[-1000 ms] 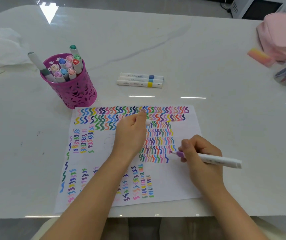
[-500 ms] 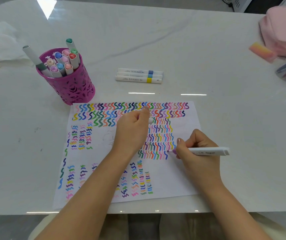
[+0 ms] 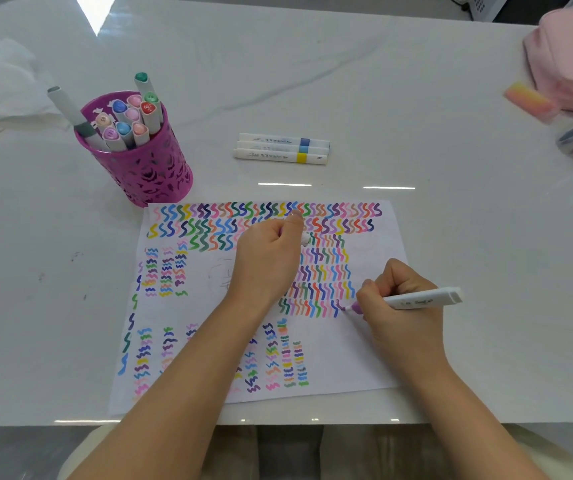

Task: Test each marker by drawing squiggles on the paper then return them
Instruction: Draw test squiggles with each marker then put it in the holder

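Since the frame half a second ago the marker (image 3: 420, 299) has tipped a little, its rear end rising toward the right edge, while its purple tip has stayed at almost the same spot on the paper (image 3: 364, 358). The right hand (image 3: 399, 317) grasps the barrel near the tip, fingers curled tight round it. The tip touches the sheet at the right end of the lowest row in the middle block of squiggles, just right of centre frame.

Resting on the paper at centre, the left hand (image 3: 264, 261) is clenched round a small pale piece that pokes out beside the thumb, most likely the cap (image 3: 305, 239).

Judging by the sheet, the work is far along: two long rows run along the top, a dense block fills the middle and short columns stand at the left and bottom. A fresh purple mark is only just starting, so this marker still needs its squiggle, its cap and its return.

About ten capped markers stand in the purple cup (image 3: 146, 171) at upper left, and three markers (image 3: 281, 148) lie side by side on the table (image 3: 485, 237) above the paper. Which of these are already tested cannot be told.
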